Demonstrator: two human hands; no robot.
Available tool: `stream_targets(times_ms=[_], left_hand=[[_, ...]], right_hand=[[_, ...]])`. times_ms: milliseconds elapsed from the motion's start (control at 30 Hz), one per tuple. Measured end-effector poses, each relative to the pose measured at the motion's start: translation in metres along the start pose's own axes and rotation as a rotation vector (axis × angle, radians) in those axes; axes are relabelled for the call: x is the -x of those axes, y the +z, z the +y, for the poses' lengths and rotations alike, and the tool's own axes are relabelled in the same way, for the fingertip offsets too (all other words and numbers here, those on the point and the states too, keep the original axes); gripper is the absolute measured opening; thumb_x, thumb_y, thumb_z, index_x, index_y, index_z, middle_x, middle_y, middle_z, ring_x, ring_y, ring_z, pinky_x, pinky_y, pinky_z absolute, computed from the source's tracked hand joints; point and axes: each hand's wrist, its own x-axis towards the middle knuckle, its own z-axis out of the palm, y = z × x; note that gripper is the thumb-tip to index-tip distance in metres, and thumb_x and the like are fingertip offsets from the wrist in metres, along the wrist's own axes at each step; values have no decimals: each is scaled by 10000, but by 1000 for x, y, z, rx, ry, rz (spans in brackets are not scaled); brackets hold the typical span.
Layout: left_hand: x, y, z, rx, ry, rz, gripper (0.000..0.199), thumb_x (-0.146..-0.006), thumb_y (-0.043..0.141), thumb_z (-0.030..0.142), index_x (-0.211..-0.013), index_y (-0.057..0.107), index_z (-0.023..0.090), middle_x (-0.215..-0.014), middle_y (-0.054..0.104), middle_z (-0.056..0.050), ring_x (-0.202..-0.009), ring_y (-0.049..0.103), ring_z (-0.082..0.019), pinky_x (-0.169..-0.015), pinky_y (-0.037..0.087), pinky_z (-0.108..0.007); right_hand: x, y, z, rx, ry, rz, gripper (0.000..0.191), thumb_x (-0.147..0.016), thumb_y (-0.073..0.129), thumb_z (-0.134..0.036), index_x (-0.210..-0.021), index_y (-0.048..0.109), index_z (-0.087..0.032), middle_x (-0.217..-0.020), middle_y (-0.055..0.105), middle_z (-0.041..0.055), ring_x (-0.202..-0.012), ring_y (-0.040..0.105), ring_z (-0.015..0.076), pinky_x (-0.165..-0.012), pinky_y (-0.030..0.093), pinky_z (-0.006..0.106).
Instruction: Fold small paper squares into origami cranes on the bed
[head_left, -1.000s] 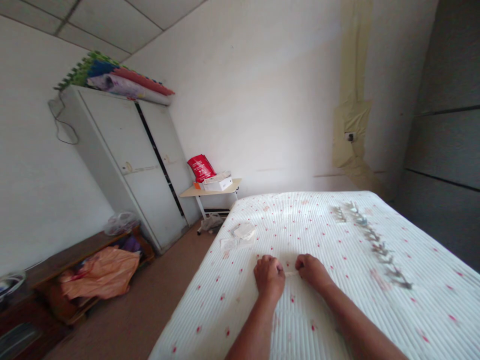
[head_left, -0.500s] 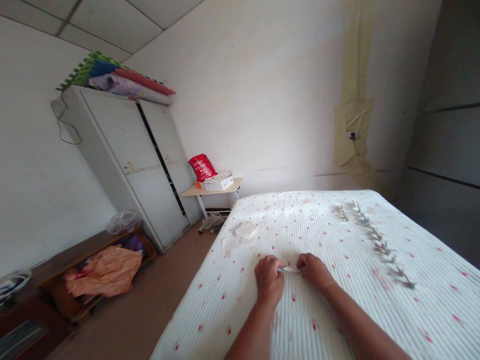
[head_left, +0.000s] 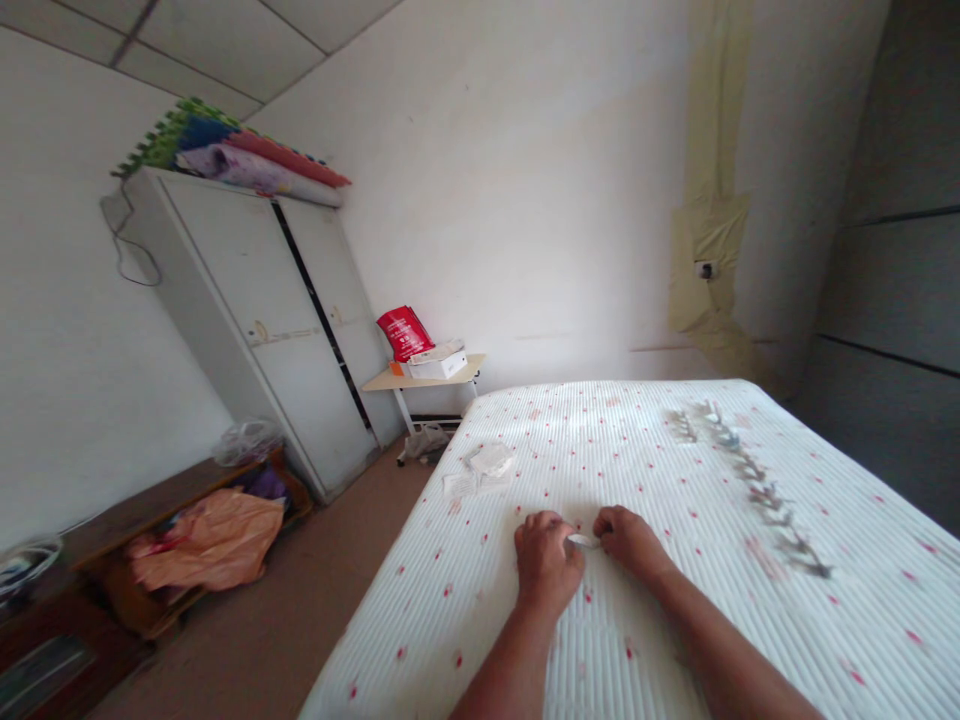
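Low over the mattress (head_left: pixel 615 650), my left hand (head_left: pixel 549 562) is closed on one end of a small folded strip of white paper (head_left: pixel 582 541). My right hand (head_left: pixel 628 540) pinches the other end from the right, its fingertips partly hiding the strip. Only a short middle piece of the paper shows between the two hands. Beyond my left hand lie thin, flat white paper sheets (head_left: pixel 491 461). Off to the right runs a row of small grey-white folded figures (head_left: pixel 765 497) that look like paper cranes, too blurred to make out in detail.
A small table (head_left: pixel 382 381) with a red bag (head_left: pixel 405 334) and a white box (head_left: pixel 439 368) stands past the mattress's far left corner. Left of it is a grey cabinet (head_left: pixel 247 270). An orange plastic bag (head_left: pixel 210 545) lies on a low wooden unit.
My left hand has shifted slightly to the right and turned, closer to my right hand. Less of the paper strip shows between them. My right hand has barely moved.
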Motion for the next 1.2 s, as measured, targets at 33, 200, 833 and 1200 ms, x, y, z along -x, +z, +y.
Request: stream_targets(times_ms=[33,200,833,1200], left_hand=[[0,-1,1,14,0,8,162,-691,564,216,-824,651,242,-943,596,-16,-959,479,-185,-856,322,-311],[-1,-1,1,69,2,37,118,-727,551,267,-767,657,236,-914,611,-15,-937,500,-177,-851,334,-308],[-8,8,-16,517,-177,175,155,-695,517,205,-727,658,151,-718,659,-20,-736,591,-153,-700,441,-243],[-6,3,-9,625,-211,144,180,-672,539,223,-738,677,127,-654,653,-17,-664,583,-149,-660,439,-236]], right_hand=[[0,0,0,-2,-5,2,230,-617,442,-24,-662,625,-156,-751,640,50,-701,561,132,-625,354,195],[2,-2,-2,-7,-9,5,228,-609,440,-29,-645,622,-163,-736,643,41,-699,563,132,-634,363,194],[3,-4,-1,-541,-55,-73,162,-621,470,-164,-712,603,-161,-615,587,-17,-545,495,105,-517,364,204],[12,1,-18,-881,-49,-110,183,-663,582,-348,-694,566,-168,-446,410,-82,-383,332,58,-389,242,189]])
